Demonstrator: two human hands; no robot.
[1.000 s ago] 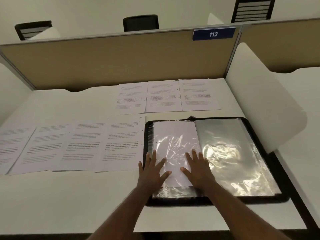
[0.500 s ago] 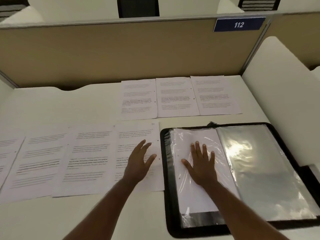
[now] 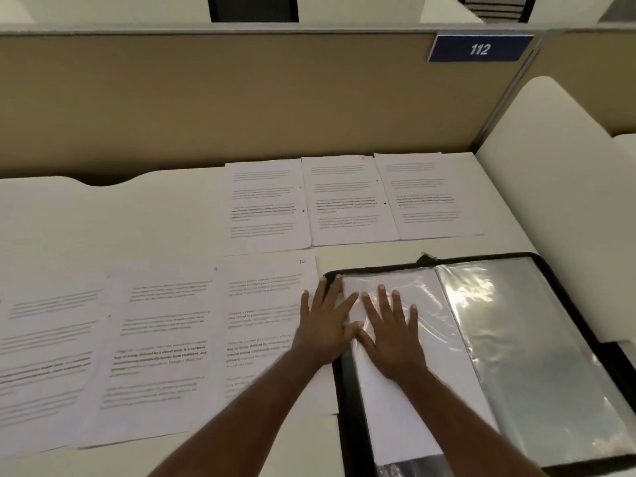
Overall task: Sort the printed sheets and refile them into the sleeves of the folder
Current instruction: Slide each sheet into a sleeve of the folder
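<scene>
A black zip folder (image 3: 347, 407) lies open at the right of the desk, its clear sleeves (image 3: 537, 356) shining. A white sheet (image 3: 406, 421) sits in the left sleeve. My right hand (image 3: 392, 335) presses flat on that sleeve with fingers spread. My left hand (image 3: 327, 321) lies flat across the folder's left edge and the nearest printed sheet (image 3: 265, 325), fingertips at the folder's top left corner. More printed sheets (image 3: 158, 346) lie in a row to the left, and three sheets (image 3: 344, 201) lie side by side behind.
A tan partition (image 3: 241, 98) with a blue "112" sign (image 3: 480, 48) closes the back of the white desk (image 3: 103, 215). A white side divider (image 3: 557, 187) stands at the right, close to the folder. Chair backs show beyond the partition.
My left hand moved right from the printed sheet onto the folder's left edge, next to my right hand. The right hand slid slightly up the sleeve. The view shifted closer.
</scene>
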